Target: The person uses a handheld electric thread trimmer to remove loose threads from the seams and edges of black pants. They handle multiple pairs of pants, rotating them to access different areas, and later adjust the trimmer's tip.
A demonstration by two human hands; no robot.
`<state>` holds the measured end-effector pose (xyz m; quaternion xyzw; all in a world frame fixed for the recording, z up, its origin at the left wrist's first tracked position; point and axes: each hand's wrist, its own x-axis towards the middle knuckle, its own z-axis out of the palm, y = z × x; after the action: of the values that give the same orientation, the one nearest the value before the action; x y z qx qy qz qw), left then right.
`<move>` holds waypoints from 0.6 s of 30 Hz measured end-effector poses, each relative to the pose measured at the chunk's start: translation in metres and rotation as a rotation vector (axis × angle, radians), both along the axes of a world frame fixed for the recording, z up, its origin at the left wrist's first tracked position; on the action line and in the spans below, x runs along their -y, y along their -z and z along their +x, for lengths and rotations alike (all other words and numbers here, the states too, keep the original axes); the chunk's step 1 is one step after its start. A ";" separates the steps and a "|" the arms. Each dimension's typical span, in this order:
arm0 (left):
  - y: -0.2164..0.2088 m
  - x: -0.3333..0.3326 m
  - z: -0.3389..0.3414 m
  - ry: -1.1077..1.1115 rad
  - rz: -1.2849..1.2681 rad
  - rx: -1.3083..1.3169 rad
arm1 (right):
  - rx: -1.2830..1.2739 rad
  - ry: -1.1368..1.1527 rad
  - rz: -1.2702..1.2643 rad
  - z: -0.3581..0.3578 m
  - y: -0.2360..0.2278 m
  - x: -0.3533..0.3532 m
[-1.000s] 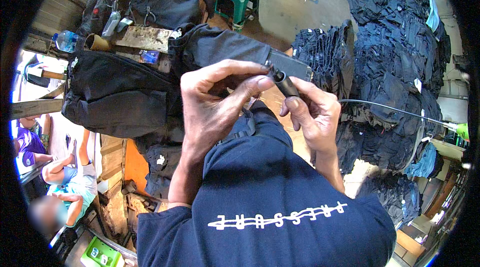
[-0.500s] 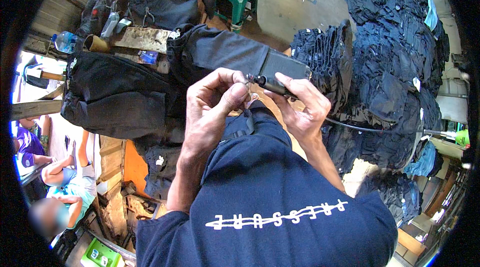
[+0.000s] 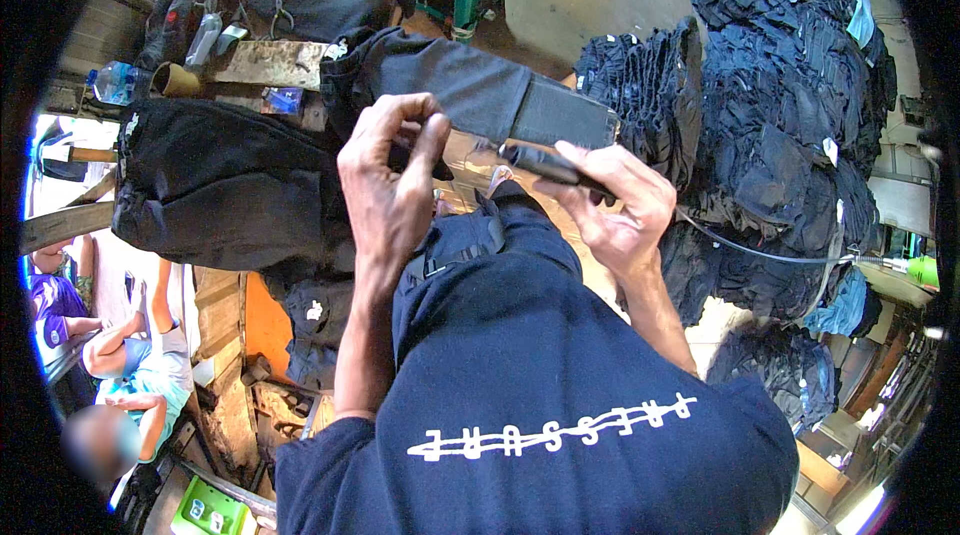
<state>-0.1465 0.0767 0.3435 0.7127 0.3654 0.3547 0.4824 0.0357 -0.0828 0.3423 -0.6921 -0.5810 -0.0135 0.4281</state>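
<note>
While the person bends over the work, the right hand [image 3: 615, 205] is closed around a slim black pen-shaped handheld tool [image 3: 545, 165], gripping it along the rear of its barrel much as one holds a thick marker. It looks rigid and light — a hard, smooth body that could twist in the palm, so the wrap near the cable end seems the sound place to hold. A thin grey cable [image 3: 770, 253] trails from behind the grip off toward the right. Ahead of the grip, the tip points left, toward the left hand [image 3: 390, 185]; the long axis runs nearly level, tilted slightly up at the nose. That left hand pinches, fingertips narrowly together, something small just beyond the tip — I cannot tell what. Below both grips lies a soft dark navy fabric garment [image 3: 480, 235], limp and easily bunched. Beyond the grips sit a folded dark grey cloth piece [image 3: 470, 85] and stacked dark garments [image 3: 780, 85].
</note>
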 end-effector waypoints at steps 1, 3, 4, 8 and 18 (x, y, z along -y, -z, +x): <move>0.003 -0.004 0.002 -0.004 0.021 -0.076 | -0.024 -0.017 -0.048 0.002 -0.003 0.001; 0.010 -0.008 -0.001 0.187 -0.119 0.414 | -0.002 0.071 -0.041 0.008 -0.009 0.002; 0.013 -0.010 -0.004 0.211 -0.074 0.463 | 0.031 0.065 -0.048 0.011 -0.012 0.005; 0.027 -0.016 -0.008 0.106 -0.304 0.291 | 0.147 0.045 -0.057 0.022 -0.019 0.013; 0.005 -0.030 0.023 0.361 -0.446 0.759 | 0.215 0.121 -0.049 0.067 -0.039 0.032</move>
<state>-0.1233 0.1068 0.3386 0.4638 0.1007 0.4132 0.7772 0.1028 -0.1149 0.3816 -0.7308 -0.5808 -0.0994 0.3444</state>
